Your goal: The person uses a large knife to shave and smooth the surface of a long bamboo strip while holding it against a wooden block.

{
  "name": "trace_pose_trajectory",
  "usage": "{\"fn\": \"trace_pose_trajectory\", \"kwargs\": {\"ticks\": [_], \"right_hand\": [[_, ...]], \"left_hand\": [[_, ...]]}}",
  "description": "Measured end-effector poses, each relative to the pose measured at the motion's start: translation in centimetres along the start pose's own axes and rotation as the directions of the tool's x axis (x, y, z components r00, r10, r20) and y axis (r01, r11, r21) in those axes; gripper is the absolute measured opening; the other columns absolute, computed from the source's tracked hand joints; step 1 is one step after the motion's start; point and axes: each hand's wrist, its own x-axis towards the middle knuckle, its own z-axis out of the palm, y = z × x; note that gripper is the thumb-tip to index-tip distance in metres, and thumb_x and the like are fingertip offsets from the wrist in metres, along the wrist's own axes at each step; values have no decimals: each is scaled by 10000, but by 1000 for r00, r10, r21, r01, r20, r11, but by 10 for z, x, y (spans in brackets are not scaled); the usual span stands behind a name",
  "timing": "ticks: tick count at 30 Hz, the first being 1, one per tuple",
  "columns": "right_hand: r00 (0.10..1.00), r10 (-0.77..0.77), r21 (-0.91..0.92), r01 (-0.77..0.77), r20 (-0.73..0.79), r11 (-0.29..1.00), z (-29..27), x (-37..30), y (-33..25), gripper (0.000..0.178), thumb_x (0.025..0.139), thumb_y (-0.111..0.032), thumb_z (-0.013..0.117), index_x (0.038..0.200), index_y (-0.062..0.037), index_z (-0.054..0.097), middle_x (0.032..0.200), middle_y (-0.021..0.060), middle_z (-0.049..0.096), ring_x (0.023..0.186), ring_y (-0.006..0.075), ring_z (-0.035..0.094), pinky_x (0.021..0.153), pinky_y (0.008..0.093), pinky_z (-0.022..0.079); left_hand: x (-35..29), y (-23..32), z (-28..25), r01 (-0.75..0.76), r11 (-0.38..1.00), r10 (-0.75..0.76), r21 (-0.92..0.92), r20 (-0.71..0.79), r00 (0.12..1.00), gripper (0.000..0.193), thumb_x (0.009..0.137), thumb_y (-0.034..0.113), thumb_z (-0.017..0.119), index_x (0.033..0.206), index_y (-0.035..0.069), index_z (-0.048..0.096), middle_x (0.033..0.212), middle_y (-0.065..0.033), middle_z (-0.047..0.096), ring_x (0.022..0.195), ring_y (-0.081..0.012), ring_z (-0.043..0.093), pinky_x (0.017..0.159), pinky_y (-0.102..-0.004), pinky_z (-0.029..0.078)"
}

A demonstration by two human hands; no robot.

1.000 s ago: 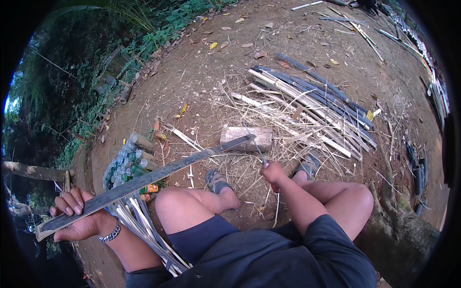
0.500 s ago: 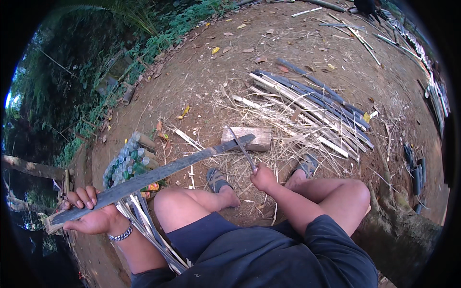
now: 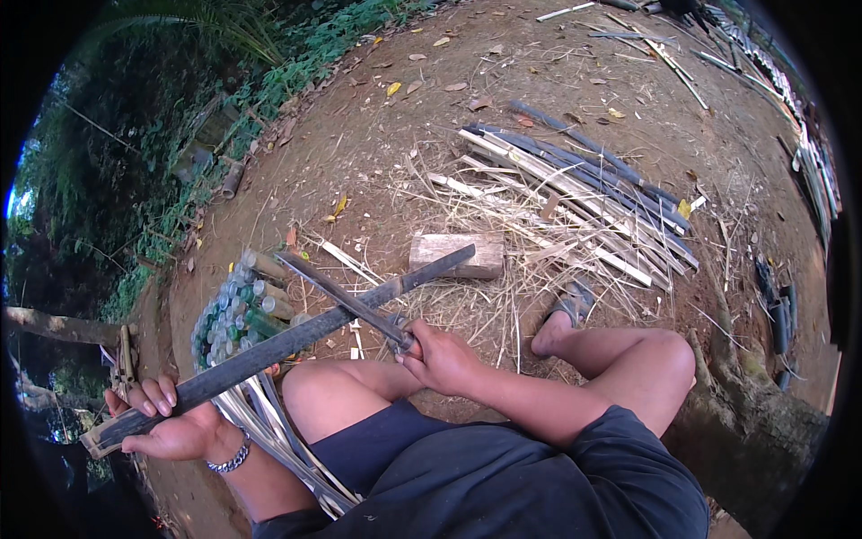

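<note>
A long dark split bamboo piece [image 3: 260, 361] slants from lower left up to a pale wooden block [image 3: 489, 258], its far end lying over the block. My left hand [image 3: 180, 433], palm up with a chain bracelet at the wrist, is closed round its near end. In my closed right hand [image 3: 442, 361] is the handle of a machete [image 3: 325, 286]. Its blade points up and left, crossing over the middle of the bamboo; whether it touches the surface I cannot tell. Several thin pale strips [image 3: 267, 420] lie beneath my left forearm, beside my thigh.
Plastic bottles [image 3: 235, 316] are bunched left of my knee. Beyond the block lies a pile of split bamboo [image 3: 584, 208] among pale shavings [image 3: 440, 211]. A thick root or trunk [image 3: 745, 440] stands to my right, and green plants [image 3: 296, 76] border the ground at far left.
My right hand has moved left and nearer to me. The machete blade has swung from near the block to across the middle of the bamboo. My left hand has shifted slightly down.
</note>
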Motion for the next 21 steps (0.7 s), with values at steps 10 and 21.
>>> {"fn": "trace_pose_trajectory", "kwargs": {"ticks": [10, 21], "right_hand": [[989, -72, 48, 67, 126, 997, -12, -8, -55, 353, 851, -226, 636, 1095, -40, 463, 747, 167, 615, 729, 385, 631, 643, 471, 493], [929, -334, 58, 329, 161, 942, -19, -18, -126, 260, 841, -146, 605, 991, 5, 455, 800, 208, 631, 724, 391, 641, 636, 469, 499]], "left_hand": [[-4, 5, -18, 4, 996, -2, -92, 21, 1000, 684, 899, 613, 489, 1179, -11, 495, 689, -8, 442, 549, -96, 427, 498, -222, 365], [-26, 16, 8, -9, 983, 29, -183, 103, 994, 607, 920, 623, 436, 1041, 33, 510, 615, -4, 403, 464, -104, 397, 434, -228, 375]]}}
